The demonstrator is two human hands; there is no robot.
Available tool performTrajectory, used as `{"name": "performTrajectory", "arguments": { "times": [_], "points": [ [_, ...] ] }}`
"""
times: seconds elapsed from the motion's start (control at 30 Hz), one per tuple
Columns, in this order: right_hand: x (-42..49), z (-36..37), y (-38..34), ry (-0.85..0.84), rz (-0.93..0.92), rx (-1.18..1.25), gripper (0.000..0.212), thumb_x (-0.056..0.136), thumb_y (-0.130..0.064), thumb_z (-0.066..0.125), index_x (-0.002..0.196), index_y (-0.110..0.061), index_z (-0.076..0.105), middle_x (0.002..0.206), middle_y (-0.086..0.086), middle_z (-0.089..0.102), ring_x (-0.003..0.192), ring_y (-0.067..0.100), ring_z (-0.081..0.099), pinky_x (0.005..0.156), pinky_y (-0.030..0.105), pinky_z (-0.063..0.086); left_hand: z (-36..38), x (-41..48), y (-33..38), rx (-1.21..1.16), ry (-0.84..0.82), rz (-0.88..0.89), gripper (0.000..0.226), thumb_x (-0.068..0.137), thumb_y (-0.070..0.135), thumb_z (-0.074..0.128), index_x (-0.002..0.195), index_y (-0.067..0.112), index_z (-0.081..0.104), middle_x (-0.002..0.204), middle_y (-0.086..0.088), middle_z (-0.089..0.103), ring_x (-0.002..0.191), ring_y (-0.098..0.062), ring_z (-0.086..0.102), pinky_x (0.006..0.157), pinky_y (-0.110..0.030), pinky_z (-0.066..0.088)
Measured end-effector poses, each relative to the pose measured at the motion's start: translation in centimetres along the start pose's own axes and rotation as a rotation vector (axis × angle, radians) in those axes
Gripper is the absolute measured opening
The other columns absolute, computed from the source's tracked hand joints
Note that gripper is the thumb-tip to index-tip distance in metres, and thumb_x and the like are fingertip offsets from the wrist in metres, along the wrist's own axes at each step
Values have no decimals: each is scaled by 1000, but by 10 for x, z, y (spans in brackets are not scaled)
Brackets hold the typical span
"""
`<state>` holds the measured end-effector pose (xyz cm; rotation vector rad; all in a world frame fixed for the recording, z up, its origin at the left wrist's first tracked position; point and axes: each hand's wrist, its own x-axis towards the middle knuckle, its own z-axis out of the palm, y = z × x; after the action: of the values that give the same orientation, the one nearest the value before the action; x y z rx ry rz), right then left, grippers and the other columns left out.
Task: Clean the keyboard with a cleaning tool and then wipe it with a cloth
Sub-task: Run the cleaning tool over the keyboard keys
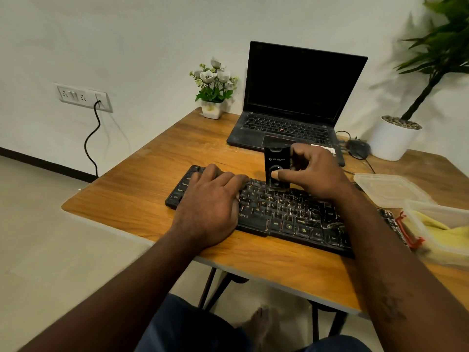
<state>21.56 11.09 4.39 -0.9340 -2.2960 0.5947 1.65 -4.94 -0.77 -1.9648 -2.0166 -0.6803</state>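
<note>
A dusty black keyboard (pixel 286 214) lies across the wooden table (pixel 142 199). My left hand (pixel 213 199) rests flat on its left end, fingers spread over the keys. My right hand (pixel 312 171) grips a small black cleaning tool (pixel 275 163) standing upright on the keyboard's top rows, thumb on its round front button. A yellow cloth (pixel 434 224) lies in a clear plastic box (pixel 441 212) at the right edge.
An open black laptop (pixel 291 110) stands behind the keyboard. Beside it are a small flower pot (pixel 214 97), a black mouse (pixel 359 148) with cable and a white planter (pixel 396 138). A clear lid (pixel 388 189) and a red tool (pixel 408 232) lie at the right.
</note>
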Motion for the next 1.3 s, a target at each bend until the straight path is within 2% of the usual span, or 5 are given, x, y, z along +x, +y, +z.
{"name": "performTrajectory", "arguments": {
  "times": [0.27, 0.43, 0.7, 1.17, 1.3],
  "points": [
    [5, -4, 9, 229, 118, 259, 43, 89, -30, 78, 128, -20, 63, 108, -1, 71, 97, 18, 70, 73, 30, 58, 0, -1, 0, -14, 4, -1, 48, 96, 35, 40, 141, 29, 51, 126, 9, 65, 114, -16, 42, 91, -42, 39],
    [7, -4, 12, 215, 139, 365, 73, 91, -34, 77, 150, -51, 38, 126, 15, 62, 100, 30, 71, 67, 28, 59, 0, -1, 0, -22, 15, -2, 46, 97, 35, 40, 141, 29, 52, 124, 9, 66, 112, -16, 41, 90, -42, 39],
    [5, -4, 6, 114, 111, 417, 71, 87, -15, 81, 139, -53, 52, 119, 13, 68, 105, 29, 71, 83, 54, 63, 0, 0, 0, -22, 24, 1, 46, 96, 35, 41, 140, 27, 53, 123, 9, 67, 112, -16, 41, 89, -42, 40],
    [-2, -4, -5, -49, -80, 93, 86, 87, -17, 80, 149, -58, 37, 132, -5, 55, 109, 5, 61, 75, 19, 59, 1, 0, 0, -10, 20, -2, 46, 96, 35, 42, 140, 28, 53, 124, 9, 66, 112, -16, 41, 89, -41, 38],
    [-2, 2, -9, 3, -127, -58, 95, 86, -23, 81, 155, -57, 25, 127, -7, 55, 103, 6, 63, 81, 23, 57, 0, 0, 0, -2, 12, 0, 46, 96, 36, 41, 141, 29, 52, 125, 9, 66, 112, -16, 41, 90, -41, 38]
  ]
}}
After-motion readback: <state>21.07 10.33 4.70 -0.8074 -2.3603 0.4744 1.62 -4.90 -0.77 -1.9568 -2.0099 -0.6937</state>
